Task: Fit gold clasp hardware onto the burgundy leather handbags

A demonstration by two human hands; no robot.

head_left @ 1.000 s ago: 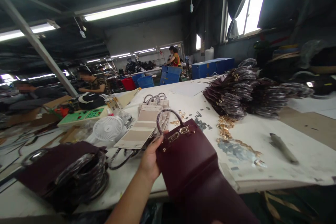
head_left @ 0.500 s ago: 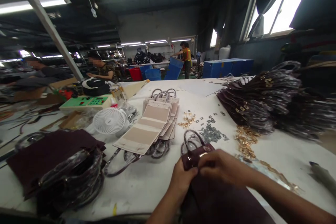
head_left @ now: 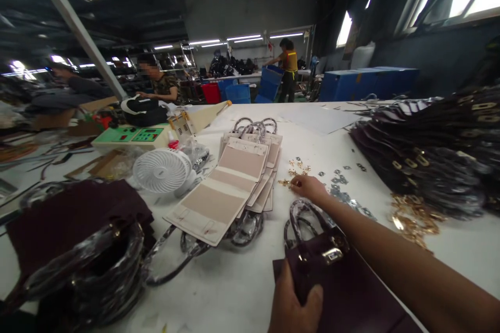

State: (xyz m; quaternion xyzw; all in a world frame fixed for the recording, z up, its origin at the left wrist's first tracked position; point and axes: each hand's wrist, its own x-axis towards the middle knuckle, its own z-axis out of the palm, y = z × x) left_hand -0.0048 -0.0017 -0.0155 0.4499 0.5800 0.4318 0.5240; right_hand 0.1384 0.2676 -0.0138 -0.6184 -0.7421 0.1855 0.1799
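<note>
At the white table (head_left: 219, 291), the left hand (head_left: 297, 299) grips a smooth burgundy handbag (head_left: 347, 283) (probably light, bendable; best held below its plastic-wrapped handles (head_left: 293, 213)); the right hand (head_left: 308, 187), its hold unclear, is at small gold metal pieces (head_left: 284, 182).

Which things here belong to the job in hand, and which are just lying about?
Likely in the job:
maroon handbag, held in the left grip
small gold-coloured fittings, at the right grip

Apparently just lying about:
white fan
green-panelled control box
</note>
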